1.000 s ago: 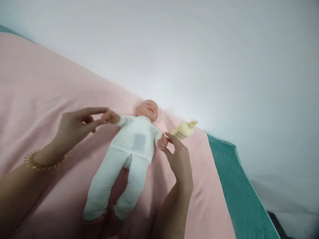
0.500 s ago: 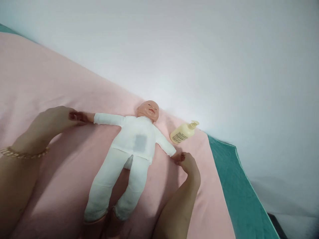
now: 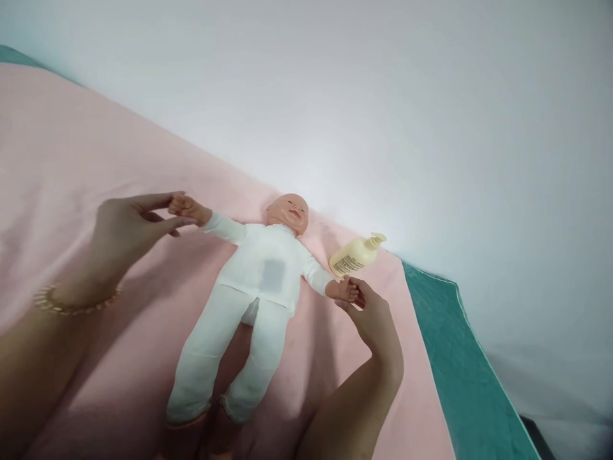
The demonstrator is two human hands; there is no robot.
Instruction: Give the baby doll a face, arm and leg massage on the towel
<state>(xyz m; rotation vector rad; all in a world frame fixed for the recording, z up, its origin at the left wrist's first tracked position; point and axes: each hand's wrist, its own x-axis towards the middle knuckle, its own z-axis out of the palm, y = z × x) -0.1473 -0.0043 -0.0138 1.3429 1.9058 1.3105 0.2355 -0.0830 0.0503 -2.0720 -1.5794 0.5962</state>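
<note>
A baby doll point(image 3: 268, 262) in a white top and white trousers lies on its back, its arms spread and its head toward the wall. My left hand point(image 3: 138, 227), with a beaded bracelet at the wrist, has its thumb and fingers closed around the doll's hand point(image 3: 184, 207) on the left. On the other side, my right hand point(image 3: 368, 313) pinches the doll's hand point(image 3: 345, 291) between thumb and fingers. Both small doll hands show between my fingers.
A pale yellow pump bottle point(image 3: 355, 255) leans or lies beside the doll's arm on the right. Beneath is a pink cloth point(image 3: 119, 147), with a green surface point(image 3: 460, 358) showing at the right. A white wall point(image 3: 383, 115) rises behind.
Both my hands have shifted and lifted, the left one inward to the right. The doll's hands have moved up with them, and its left-side arm now bends toward the body.
</note>
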